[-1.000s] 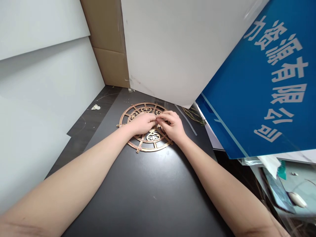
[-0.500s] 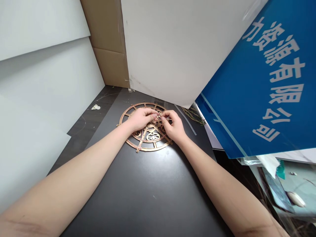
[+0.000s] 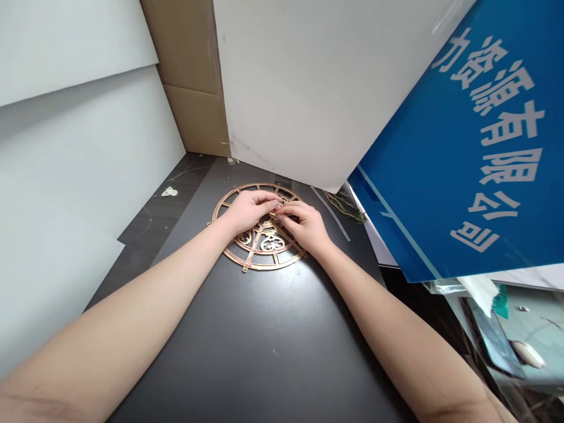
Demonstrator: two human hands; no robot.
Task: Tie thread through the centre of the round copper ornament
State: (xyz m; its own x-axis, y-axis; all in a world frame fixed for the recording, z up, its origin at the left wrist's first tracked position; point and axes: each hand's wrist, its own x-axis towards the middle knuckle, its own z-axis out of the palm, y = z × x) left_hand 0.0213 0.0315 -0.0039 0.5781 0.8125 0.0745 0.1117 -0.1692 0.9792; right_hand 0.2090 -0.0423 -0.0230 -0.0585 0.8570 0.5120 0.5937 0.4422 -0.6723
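A round, copper-coloured openwork wheel (image 3: pixel 251 260) with spokes and scrolled inserts lies flat on the dark table (image 3: pixel 247 346). Over its left half, my left hand (image 3: pixel 250 210) is closed, thumb and fingertips pinched together near the wheel's hub. My right hand (image 3: pixel 306 225) comes in from the other side with its fingers pinched too, its tips almost meeting those of the left. Whatever sits between the fingertips is too small to make out. Both hands cover much of the wheel's upper part and middle.
Thin greenish-brown strands (image 3: pixel 346 207) and a narrow grey strip (image 3: pixel 332 214) lie right of the wheel. White panels (image 3: pixel 291 88) and a blue sign (image 3: pixel 440 176) stand around the table. A crumpled white scrap (image 3: pixel 169 191) is at left, a phone-like dark object (image 3: pixel 496 341) at lower right.
My right hand has shifted a little to the left, its fingertips closer to the hub and to the left hand. My left hand has barely moved; the wheel stays in place.
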